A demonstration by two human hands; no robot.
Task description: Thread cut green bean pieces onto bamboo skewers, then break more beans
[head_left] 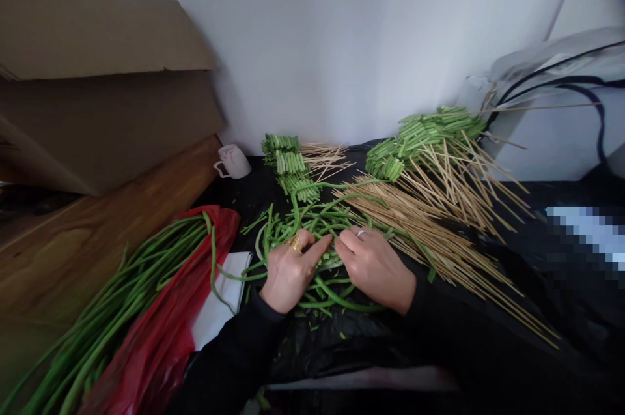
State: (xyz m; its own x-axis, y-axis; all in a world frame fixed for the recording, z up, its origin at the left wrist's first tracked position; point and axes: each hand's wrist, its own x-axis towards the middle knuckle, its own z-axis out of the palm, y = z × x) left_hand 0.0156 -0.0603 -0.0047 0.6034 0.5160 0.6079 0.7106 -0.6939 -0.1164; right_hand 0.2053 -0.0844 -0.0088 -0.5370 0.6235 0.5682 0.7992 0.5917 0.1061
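My left hand [291, 268] is closed with a long green bean [295, 201] running up from its fingers. Just to its right, my right hand [375, 266] is also closed, its fingertips pinched on a bean and nearly meeting the left index finger. What lies between the fingertips is mostly hidden. Around and under both hands spreads a loose heap of long beans and cut pieces [336, 301]. Behind the heap sit stacked skewers of short bean pieces [290, 164], and bare wooden skewers [430, 226] lie on the right.
A red plastic bag [163, 311] with whole long beans [122, 298] lies at left, beside a white sheet [232, 285]. A white mug [233, 162] stands near the wall. More bean skewers [434, 135] are piled back right. A cardboard box [107, 102] rises at left; black plastic [336, 343] covers the table.
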